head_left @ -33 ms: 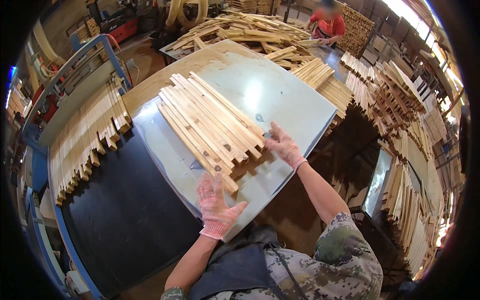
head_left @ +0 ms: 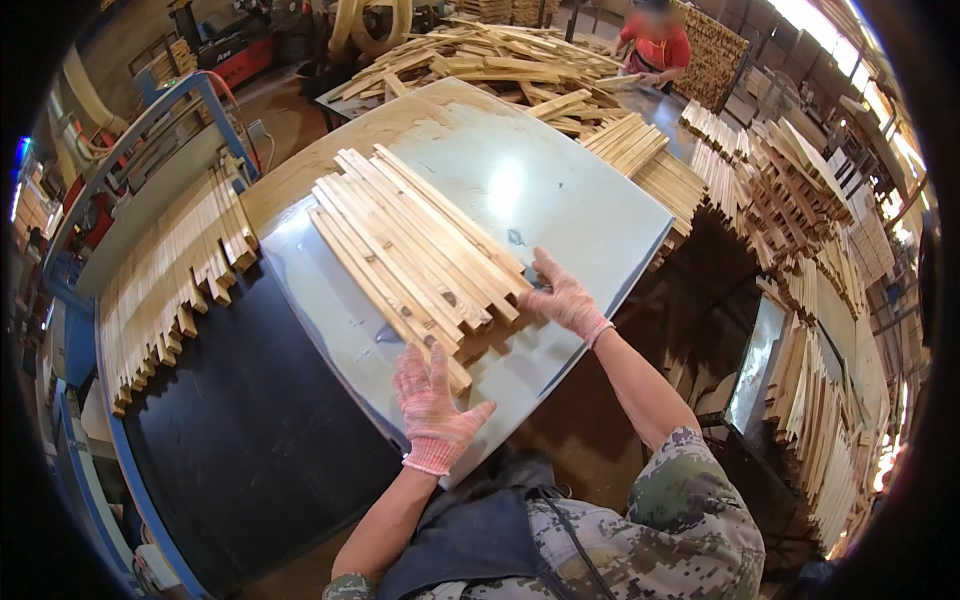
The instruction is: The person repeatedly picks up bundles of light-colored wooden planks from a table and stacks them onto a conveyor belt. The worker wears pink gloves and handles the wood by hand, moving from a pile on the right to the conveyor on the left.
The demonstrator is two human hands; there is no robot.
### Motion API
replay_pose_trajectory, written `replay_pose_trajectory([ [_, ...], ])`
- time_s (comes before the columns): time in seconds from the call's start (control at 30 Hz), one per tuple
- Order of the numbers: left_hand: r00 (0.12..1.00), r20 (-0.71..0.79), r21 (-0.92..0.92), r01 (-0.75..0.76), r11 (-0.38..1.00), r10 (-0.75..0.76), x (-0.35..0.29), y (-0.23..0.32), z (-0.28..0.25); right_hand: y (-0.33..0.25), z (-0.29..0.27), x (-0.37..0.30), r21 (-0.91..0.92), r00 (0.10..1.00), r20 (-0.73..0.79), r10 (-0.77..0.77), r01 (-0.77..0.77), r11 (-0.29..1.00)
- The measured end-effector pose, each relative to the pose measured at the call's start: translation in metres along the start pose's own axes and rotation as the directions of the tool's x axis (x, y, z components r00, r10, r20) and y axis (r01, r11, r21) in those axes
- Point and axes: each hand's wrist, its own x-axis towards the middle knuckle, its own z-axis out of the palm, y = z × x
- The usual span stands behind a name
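A row of pale wooden strips (head_left: pixel 410 245) lies side by side on a smooth grey-blue tabletop (head_left: pixel 600 205), their near ends uneven. My left hand (head_left: pixel 435 410), in a pinkish knitted glove, is open beside the near end of the leftmost strip. Its fingers point away from me and its thumb sticks out to the right. At the right-hand near corner of the row, my right hand (head_left: pixel 568 300), gloved the same way, is open with fingers spread. Its thumb reaches to the end of the outermost strip; whether it presses on the wood I cannot tell.
To my left, more strips (head_left: pixel 180 280) line a black surface (head_left: pixel 250 430) inside a blue-framed machine (head_left: pixel 118 440). A heap of loose wood (head_left: pixel 490 65) lies beyond the tabletop, with a person in red (head_left: pixel 655 50) behind it. Stacked strips (head_left: pixel 810 430) stand at the right.
The row of strips sits very slightly further left and nearer to me. My right hand's thumb has shifted a little to the left; my left hand is almost unmoved.
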Motion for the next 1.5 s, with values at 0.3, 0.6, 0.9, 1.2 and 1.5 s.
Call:
replay_pose_trajectory([
  [0.3,0.991,-0.105,0.041,0.083,0.996,-0.078,0.063,-0.019,0.036,-0.014,-0.014,0.024,-0.548,0.915,0.388,-0.114,0.328,0.769],
  [0.6,0.994,0.003,0.089,0.105,0.99,-0.106,0.105,-0.053,0.026,-0.027,-0.002,0.057,-0.531,0.905,0.404,-0.132,0.35,0.772],
  [0.9,0.934,-0.174,-0.234,0.269,0.934,-0.313,0.085,-0.089,0.026,-0.017,0.011,0.132,-0.18,0.951,0.3,-0.066,0.124,0.976],
  [1.2,0.916,-0.223,-0.114,0.316,0.942,-0.334,0.09,-0.115,0.055,-0.055,0.091,0.247,-0.381,0.979,0.206,-0.007,0.087,0.921],
  [1.5,0.898,-0.118,-0.093,0.414,0.905,-0.423,0.105,-0.088,0.012,-0.067,0.118,0.248,-0.372,0.993,0.113,-0.018,0.059,0.926],
])
